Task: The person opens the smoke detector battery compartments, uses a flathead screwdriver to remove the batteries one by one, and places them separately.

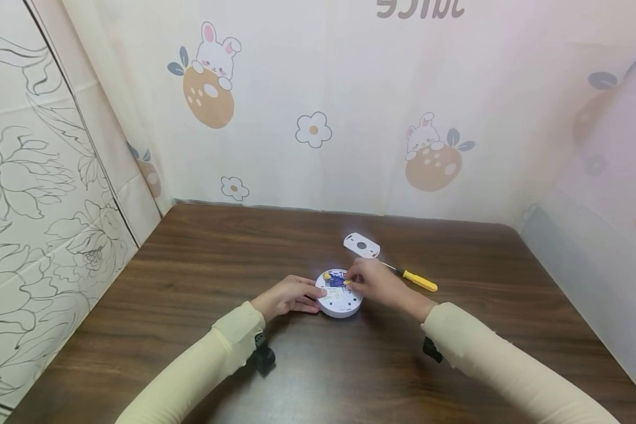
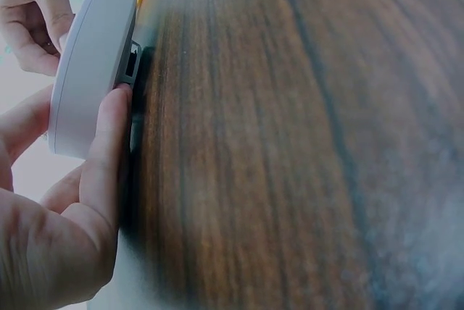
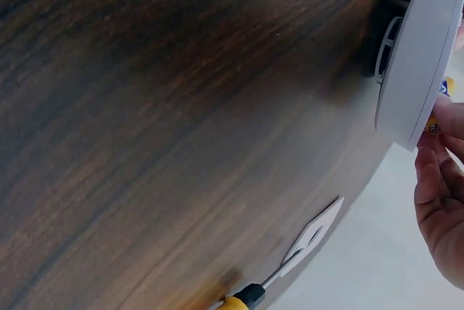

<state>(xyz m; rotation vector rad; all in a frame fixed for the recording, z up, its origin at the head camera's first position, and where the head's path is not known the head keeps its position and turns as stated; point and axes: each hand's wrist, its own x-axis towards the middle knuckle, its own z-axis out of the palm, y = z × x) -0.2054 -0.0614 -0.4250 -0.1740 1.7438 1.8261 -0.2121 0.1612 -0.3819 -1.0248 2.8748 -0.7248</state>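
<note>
A round white smoke detector (image 1: 338, 305) rests on the table, its open back facing up. Blue-and-yellow batteries (image 1: 336, 279) lie in its recess. My left hand (image 1: 288, 295) grips the detector's left side, thumb over the upper rim and fingers along the lower side. At the right of the recess, my right hand (image 1: 377, 284) pinches the end of a yellow-ended battery (image 3: 433, 127) between thumb and fingers. The left wrist view shows the detector's pale side wall (image 2: 90, 71) and a small slotted tab (image 2: 131, 64) beneath it.
A white oblong plate (image 1: 370, 249) with a dark round centre lies behind the right hand. Beside it is a screwdriver with a yellow handle (image 1: 420, 281), its shaft pointing to the plate. The brown wooden table (image 1: 233, 247) meets a printed curtain (image 1: 275, 171) at the back.
</note>
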